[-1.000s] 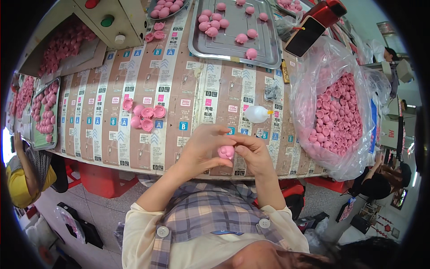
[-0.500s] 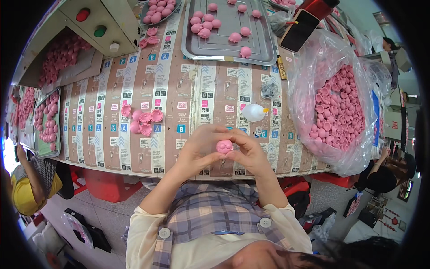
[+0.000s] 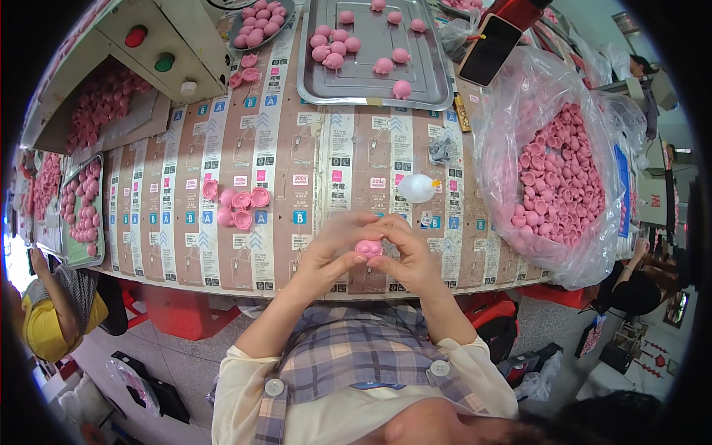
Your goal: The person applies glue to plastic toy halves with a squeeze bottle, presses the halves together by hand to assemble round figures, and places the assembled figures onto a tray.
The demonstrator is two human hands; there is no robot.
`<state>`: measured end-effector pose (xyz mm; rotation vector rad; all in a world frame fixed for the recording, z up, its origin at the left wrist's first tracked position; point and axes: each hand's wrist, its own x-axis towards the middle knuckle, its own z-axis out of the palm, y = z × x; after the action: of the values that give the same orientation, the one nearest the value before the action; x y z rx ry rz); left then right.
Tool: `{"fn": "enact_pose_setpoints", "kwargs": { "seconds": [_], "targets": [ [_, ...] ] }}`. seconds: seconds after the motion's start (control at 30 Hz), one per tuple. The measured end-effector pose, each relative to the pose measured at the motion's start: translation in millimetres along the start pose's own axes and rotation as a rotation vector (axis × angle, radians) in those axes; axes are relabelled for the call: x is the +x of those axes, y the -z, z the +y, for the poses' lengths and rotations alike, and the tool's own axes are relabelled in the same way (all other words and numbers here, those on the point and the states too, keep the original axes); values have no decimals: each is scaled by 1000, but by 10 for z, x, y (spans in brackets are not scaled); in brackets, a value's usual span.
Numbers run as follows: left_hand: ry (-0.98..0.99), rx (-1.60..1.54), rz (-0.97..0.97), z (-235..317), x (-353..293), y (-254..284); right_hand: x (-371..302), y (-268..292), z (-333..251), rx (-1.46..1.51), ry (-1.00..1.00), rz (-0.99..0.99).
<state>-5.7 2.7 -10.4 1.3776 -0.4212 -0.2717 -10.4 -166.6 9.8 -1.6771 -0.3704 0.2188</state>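
Note:
Between my two hands, near the table's front edge, is a small round pink plastic figure (image 3: pixel 368 250) with bumps on its surface. My left hand (image 3: pixel 331 248) curls around its left side, thumb pressed to it. From the other side my right hand (image 3: pixel 407 252) closes on it with thumb and fingers. Part of the figure is covered by my fingertips. Several pink half shells (image 3: pixel 241 199) lie in a small group to the left. A white squeeze bottle (image 3: pixel 417 188) with a yellow tip lies beyond my right hand.
A metal tray (image 3: pixel 376 95) bears several pink balls at the back. At right, a clear plastic bag (image 3: pixel 498 159) is full of pink half shells. A phone (image 3: pixel 488 52) stands behind it. A machine (image 3: pixel 159 37) with red and green buttons occupies the back left. Other people sit at both sides.
The pink figure has turned slightly in my fingers, and its bumps now sit differently. Both hands stay in nearly the same place. The whole view has shifted a little.

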Motion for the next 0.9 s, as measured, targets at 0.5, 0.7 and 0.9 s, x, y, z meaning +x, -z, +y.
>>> {"fn": "enact_pose_setpoints", "kwargs": {
  "seconds": [0.5,0.7,0.9],
  "targets": [
    [-79,84,104,40,-56,-138,-35,-37,-35,-82,32,65],
    [-83,49,129,29,-60,-182,-42,-41,-32,-96,59,84],
    [-64,10,156,8,-77,-194,-33,-79,-50,-65,29,105]
  ]
}}
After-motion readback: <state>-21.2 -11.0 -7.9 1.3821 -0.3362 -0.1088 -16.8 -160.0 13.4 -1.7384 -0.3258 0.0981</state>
